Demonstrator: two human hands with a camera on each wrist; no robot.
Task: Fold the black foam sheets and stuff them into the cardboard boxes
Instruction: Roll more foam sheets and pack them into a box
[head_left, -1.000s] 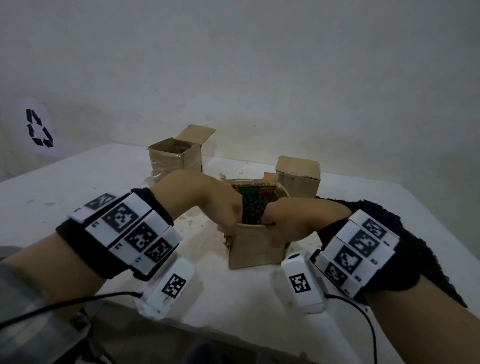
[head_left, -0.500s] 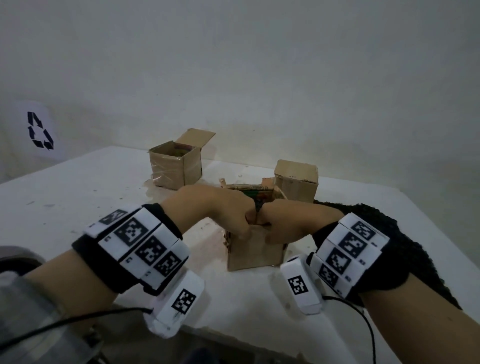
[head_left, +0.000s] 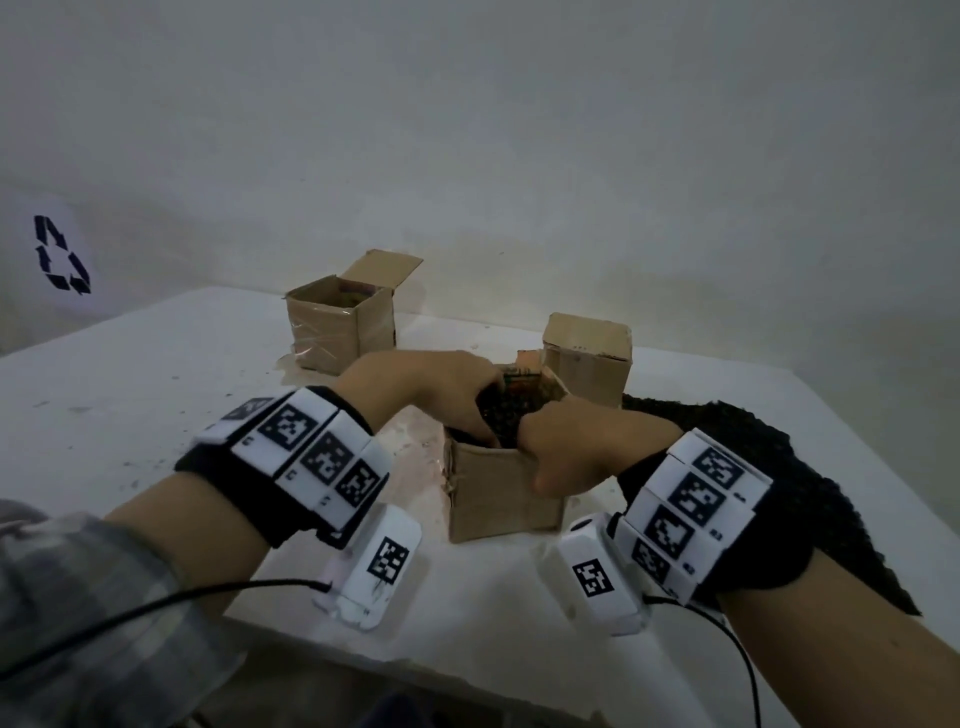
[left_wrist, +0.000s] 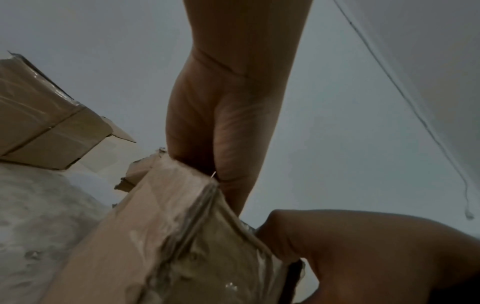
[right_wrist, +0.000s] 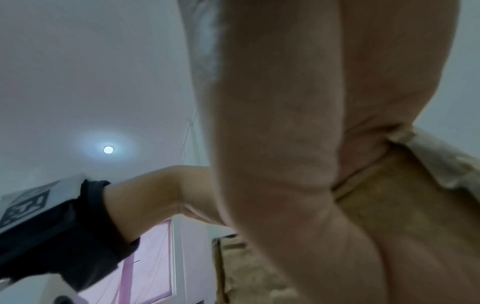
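Black foam (head_left: 501, 415), coarse and open-textured, sits packed in the mouth of the near cardboard box (head_left: 498, 493) on the white surface (head_left: 156, 395) in the head view. The left hand (head_left: 441, 387) reaches down into the box from the left with its fingers curled into the foam; the right hand (head_left: 566, 452) grips the box's near right rim, thumb down the outside wall. A spare foam sheet (head_left: 779, 467) lies flat to the right, partly under the right forearm. Two more boxes stand farther back: an open one at far left (head_left: 337, 332) and one at far right (head_left: 587, 358).

From the left wrist, the near box's (left_wrist: 161, 226) taped, crumpled corner fills the lower frame, with the left hand's fingers (left_wrist: 207, 123) running down behind its torn rim and the right hand (left_wrist: 363, 246) against its edge.

From the right wrist, the right hand (right_wrist: 298, 164) blocks most of the view, thumb pressed on the brown cardboard wall (right_wrist: 415, 205); the left wrist appears behind.

Judging by its look, the foam should be light, soft and springy, likely to push back up once released, so it wants pressing at the middle and tucking at the corners. The box seems thin and worn; holding it by the rim near a corner should steady it without crushing the wall.
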